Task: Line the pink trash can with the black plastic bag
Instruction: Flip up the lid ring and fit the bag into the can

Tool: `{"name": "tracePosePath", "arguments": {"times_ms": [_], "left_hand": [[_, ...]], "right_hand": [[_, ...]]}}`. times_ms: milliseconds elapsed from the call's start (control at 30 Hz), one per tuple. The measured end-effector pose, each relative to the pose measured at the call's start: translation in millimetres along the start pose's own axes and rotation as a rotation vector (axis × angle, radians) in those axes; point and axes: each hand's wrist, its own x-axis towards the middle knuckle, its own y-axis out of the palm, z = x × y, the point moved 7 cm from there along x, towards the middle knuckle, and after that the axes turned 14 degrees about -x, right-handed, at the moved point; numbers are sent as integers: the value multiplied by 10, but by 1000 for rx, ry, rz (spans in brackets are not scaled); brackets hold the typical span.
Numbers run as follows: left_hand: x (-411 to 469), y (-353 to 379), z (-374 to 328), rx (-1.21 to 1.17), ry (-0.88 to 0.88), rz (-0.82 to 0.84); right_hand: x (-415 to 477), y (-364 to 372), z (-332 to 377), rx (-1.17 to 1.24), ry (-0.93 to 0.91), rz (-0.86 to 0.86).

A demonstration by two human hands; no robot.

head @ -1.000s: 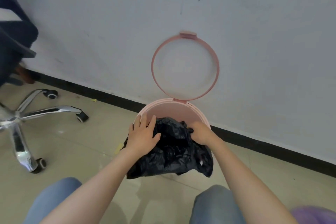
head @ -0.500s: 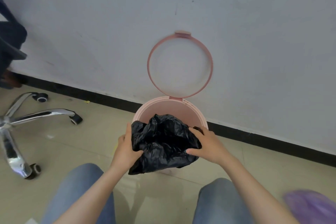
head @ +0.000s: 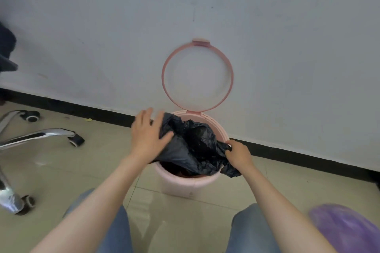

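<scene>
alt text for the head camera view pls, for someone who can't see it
Seen from above, two bare hands spread a black bag over the mouth of a pink trash can on a tiled floor: the left hand lies flat on the bag, and the right hand pinches its edge at the rim. The can's pink ring stands flipped up against a white wall.
</scene>
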Motion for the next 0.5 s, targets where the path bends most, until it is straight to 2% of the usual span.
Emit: {"name": "tracePosePath", "arguments": {"times_ms": [100, 167, 200, 267, 300, 367, 400, 433, 500], "left_hand": [[-399, 388, -93, 167, 209, 199], [-591, 605, 32, 266, 176, 357], [-677, 717, 157, 267, 128, 450], [-767, 820, 338, 254, 5, 621], [-770, 838, 361, 259, 3, 646], [-784, 858, 413, 295, 23, 673], [-795, 852, 442, 308, 27, 683], [-812, 847, 466, 315, 50, 679], [-795, 786, 438, 285, 213, 604]], "right_hand": [[4, 18, -64, -15, 41, -36], [-88, -106, -51, -227, 10, -185], [-169, -197, 5, -353, -65, -325], [-417, -300, 218, -548, -326, -606], [-517, -233, 313, -628, -489, -651], [-598, 8, 369, -796, -697, -527], [-585, 128, 325, -867, -706, -389], [-541, 244, 228, -924, -660, -255], [-384, 367, -23, -951, -459, -80]]}}
